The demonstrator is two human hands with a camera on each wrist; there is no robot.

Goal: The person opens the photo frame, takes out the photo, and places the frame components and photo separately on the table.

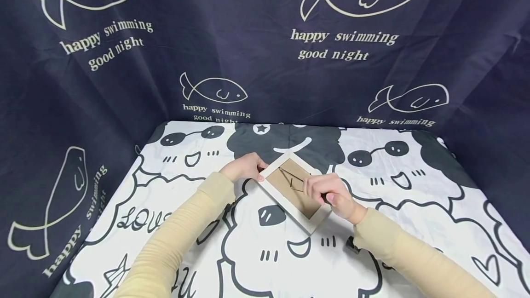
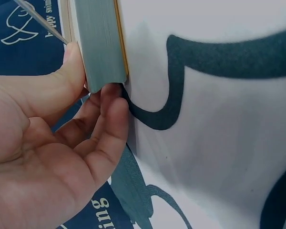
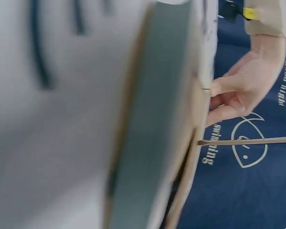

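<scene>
Left hand [image 1: 244,168]: thumb and curled fingers [image 2: 112,112] pinch one corner of a white picture frame [image 1: 290,192], the thumb on its upper side and the fingers against its edge and underside. Right hand [image 1: 329,192]: fingers bent down onto the frame's brown backing board [image 1: 298,187] near a thin metal stand wire [image 1: 290,179]; whether they pinch the wire or only press on the board cannot be told. The frame lies back side up, turned diagonally, near the middle of the surface [image 1: 414,187], which is covered with a white cloth printed with black cartoon figures. Beige sleeves [image 1: 178,233] cover both forearms. A dark blue curtain [image 1: 256,59] printed with fish outlines and lettering encloses the surface on three sides.
</scene>
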